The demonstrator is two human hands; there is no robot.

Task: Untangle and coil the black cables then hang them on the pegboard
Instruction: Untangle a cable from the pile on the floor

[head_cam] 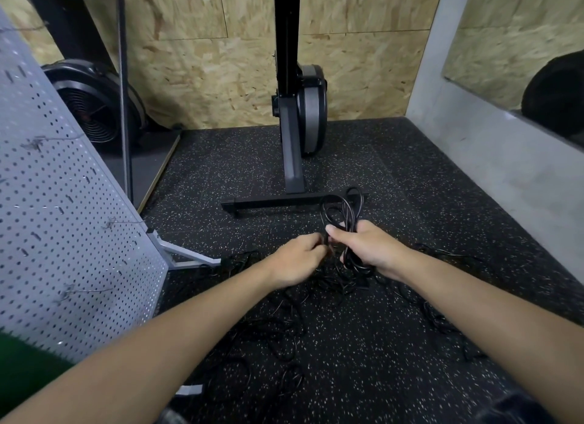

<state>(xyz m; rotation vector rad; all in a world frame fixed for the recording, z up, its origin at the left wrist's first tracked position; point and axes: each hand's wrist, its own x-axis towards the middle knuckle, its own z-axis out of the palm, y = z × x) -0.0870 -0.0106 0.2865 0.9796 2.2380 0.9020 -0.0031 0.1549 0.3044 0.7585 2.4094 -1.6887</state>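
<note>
Left hand (297, 259) and right hand (369, 249) meet low over the speckled floor (395, 177), right of the grey pegboard (63, 218), whose hooks (126, 222) look bare. Tangled black cables (284, 335) sprawl on the floor beneath and near both arms. Right hand's fingers curl round a part-made coil (343, 212); left hand pinches cable just beside it. Coiling is in hand; the next loop, I judge, needs slack drawn free of the tangle first.

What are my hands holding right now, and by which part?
The right hand grips the coiled black cable around the middle of its loops; the left hand pinches a strand beside it.
</note>
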